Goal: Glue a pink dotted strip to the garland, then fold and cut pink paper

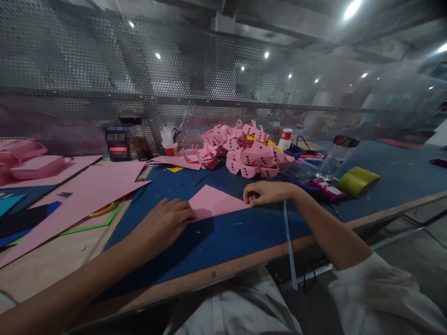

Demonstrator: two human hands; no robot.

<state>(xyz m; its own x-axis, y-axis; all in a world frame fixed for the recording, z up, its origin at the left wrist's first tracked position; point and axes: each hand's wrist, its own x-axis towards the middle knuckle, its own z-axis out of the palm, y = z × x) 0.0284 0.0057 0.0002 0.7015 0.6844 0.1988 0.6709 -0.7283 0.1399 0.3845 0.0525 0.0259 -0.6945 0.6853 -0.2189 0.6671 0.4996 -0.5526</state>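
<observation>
A sheet of pink paper (pixel 215 201), folded into a triangle, lies on the blue table top (pixel 223 246) with its peak pointing away from me. My left hand (pixel 173 215) covers the triangle's left corner, its fingers bent together over the paper. At the opposite end, my right hand (pixel 267 193) pinches the right corner between thumb and fingers. Both corners are partly hidden by my fingers. Behind the triangle rises a heap of pink folded paper pieces (pixel 249 151) marked with dark dots.
Large pink sheets (pixel 94 190) overlap coloured paper on the left. At right stand a clear jar (pixel 333 160), a roll of yellow tape (pixel 359 181) and a magenta item (pixel 326 190). Paper cups (pixel 285 138) stand near the mesh partition (pixel 209 79). The table's wooden edge (pixel 209 274) runs before me.
</observation>
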